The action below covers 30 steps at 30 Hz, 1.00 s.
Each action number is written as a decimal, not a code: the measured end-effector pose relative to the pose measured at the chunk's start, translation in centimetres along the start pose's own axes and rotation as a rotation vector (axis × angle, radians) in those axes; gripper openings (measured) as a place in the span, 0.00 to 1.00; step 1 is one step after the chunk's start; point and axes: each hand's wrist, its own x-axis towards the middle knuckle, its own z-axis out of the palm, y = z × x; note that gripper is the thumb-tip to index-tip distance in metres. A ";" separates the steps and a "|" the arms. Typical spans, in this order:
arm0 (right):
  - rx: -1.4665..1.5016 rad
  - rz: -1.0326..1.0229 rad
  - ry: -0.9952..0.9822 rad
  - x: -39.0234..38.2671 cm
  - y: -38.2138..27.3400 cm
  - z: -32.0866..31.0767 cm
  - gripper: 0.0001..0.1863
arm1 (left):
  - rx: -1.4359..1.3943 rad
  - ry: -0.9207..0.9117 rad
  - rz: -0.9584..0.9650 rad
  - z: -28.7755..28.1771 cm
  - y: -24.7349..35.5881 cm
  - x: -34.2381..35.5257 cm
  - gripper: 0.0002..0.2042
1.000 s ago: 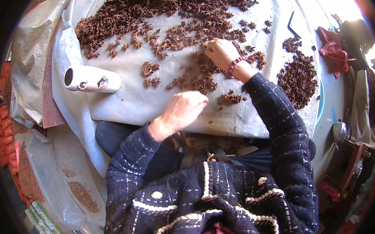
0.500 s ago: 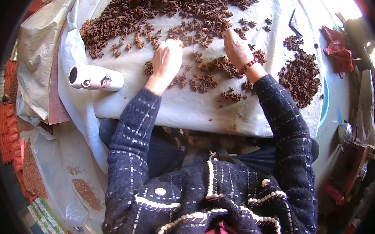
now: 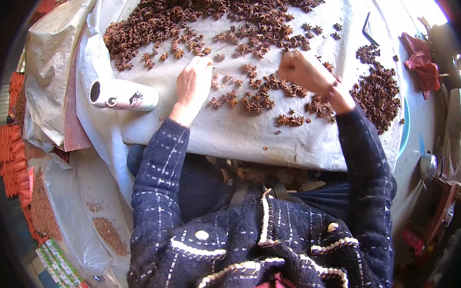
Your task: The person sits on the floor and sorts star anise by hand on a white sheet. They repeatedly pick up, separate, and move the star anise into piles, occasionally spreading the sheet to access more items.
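Dozens of brown star anise lie in loose clusters on the pale sheet covering our surface, between and just below our two hands. Our left grip has its fingers curled in and the tips drawn together, just beside the leftmost of these pieces; we cannot tell whether anything is pinched there. Our right grip is bent into a loose fist above the right-hand part of the clusters, knuckles to the left; its fingertips are hidden from us, so we cannot say if it holds a piece.

We have the left forearm running up from below, back of the hand uppermost, fingers pointing away from us. The right forearm slants up and inward, its wrist bent left, with a red bead bracelet around it.

Beyond both hands we see a large heap of the same spice spreading to the far edge of view. A smaller, darker pile sits to the right of our right forearm. At our left a white bottle lies on its side, well apart from the spice.
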 end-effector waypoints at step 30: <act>-0.448 -0.058 0.177 10.8 -0.1 3.5 0.09 | 0.008 -0.085 0.016 -1.4 -0.1 3.4 0.11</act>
